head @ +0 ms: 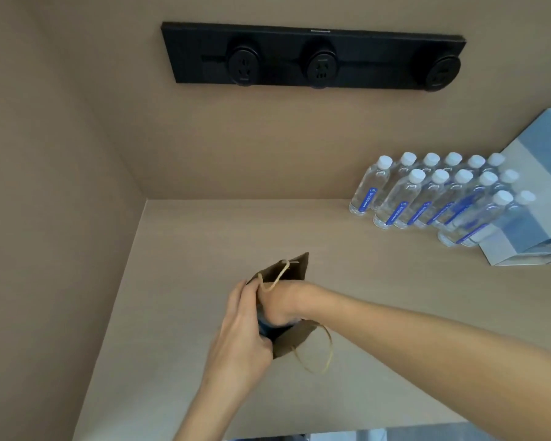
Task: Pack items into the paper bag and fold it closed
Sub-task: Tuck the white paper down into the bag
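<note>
A small brown paper bag (291, 270) with tan cord handles stands on the beige counter (204, 249), its mouth spread wide. My left hand (245, 326) grips the bag's left rim and holds it apart. My right hand (279, 302) reaches down into the bag from the right, so its fingers are hidden inside. Something dark blue (268, 329) shows in the bag beneath that hand; I cannot tell whether the fingers hold it.
Several clear water bottles (439, 194) with white caps and blue labels stand in rows at the back right. Light blue and white boxes (535, 198) sit behind them. A black socket strip (312, 57) is on the back wall. A side wall closes the counter's left.
</note>
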